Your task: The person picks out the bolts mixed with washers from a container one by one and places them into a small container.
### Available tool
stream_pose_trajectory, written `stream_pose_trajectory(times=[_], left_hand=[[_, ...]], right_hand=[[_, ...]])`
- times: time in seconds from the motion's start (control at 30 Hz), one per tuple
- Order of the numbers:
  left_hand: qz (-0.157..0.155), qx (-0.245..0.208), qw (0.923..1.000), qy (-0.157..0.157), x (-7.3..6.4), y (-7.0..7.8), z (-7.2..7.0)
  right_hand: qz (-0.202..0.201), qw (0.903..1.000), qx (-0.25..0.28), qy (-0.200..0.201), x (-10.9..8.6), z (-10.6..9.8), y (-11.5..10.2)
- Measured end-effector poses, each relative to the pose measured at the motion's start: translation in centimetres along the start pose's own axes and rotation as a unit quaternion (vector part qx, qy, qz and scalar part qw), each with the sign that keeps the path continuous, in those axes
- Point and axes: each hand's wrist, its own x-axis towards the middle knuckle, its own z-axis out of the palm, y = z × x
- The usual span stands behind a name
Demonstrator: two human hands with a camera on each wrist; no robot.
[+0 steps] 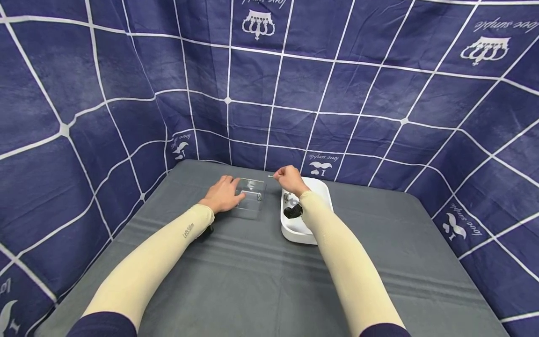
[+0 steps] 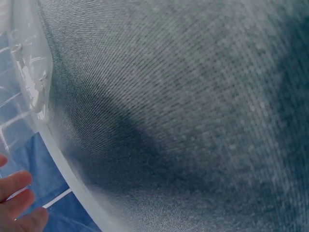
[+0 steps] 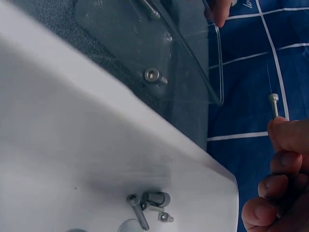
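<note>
My right hand (image 1: 289, 179) pinches a small silver socket-head screw (image 3: 273, 104) between thumb and forefinger, its head pointing away from the fingertips. In the head view this hand hovers over the far left corner of a white tray (image 1: 294, 236). To the left, my left hand (image 1: 223, 193) holds the left side of a clear acrylic piece (image 1: 248, 213) that stands on the grey table. The right wrist view shows its fingertips (image 3: 222, 12) at the panel's edge. A silver screw (image 3: 153, 76) sits in the acrylic. The left wrist view shows only some fingers.
Inside the tray lie several loose metal screws (image 3: 138, 211) and a black part (image 1: 292, 211). The grey tabletop (image 1: 236, 281) reaches around the tray. Blue cloth with white grid lines (image 1: 311, 84) hangs behind the table and at both sides.
</note>
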Motion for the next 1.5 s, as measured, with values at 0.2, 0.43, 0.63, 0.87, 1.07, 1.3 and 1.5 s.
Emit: stream_pose_trajectory(times=[0.2,0.43,0.63,0.87,1.07,1.3,1.5], left_hand=[[-0.005,0.006,0.9999,0.009,0.1,-0.1,0.1],[-0.016,0.002,0.9999,-0.003,0.1,0.0,0.5],[-0.027,-0.006,0.9996,-0.005,0.1,0.3,0.7],[-0.032,0.001,0.9994,-0.011,0.1,0.3,0.7],[-0.03,0.005,0.9995,-0.013,0.0,0.3,0.5],[-0.028,0.0,0.9996,-0.011,0.0,0.5,0.3],[-0.026,0.005,0.9996,-0.013,0.1,0.5,0.3]], right_hand=[[-0.006,0.9999,-0.006,-0.007,0.5,0.6,-0.5],[-0.01,0.9998,-0.008,-0.014,0.7,1.0,-1.0],[-0.015,0.9996,-0.012,-0.021,1.0,1.5,-1.5],[-0.013,0.999,-0.01,-0.041,1.5,2.4,-2.2],[-0.023,0.9988,-0.013,-0.041,1.6,2.8,-3.1],[-0.03,0.998,-0.028,-0.048,1.6,3.1,-3.7],[-0.026,0.9973,-0.042,-0.054,1.7,3.9,-3.5]])
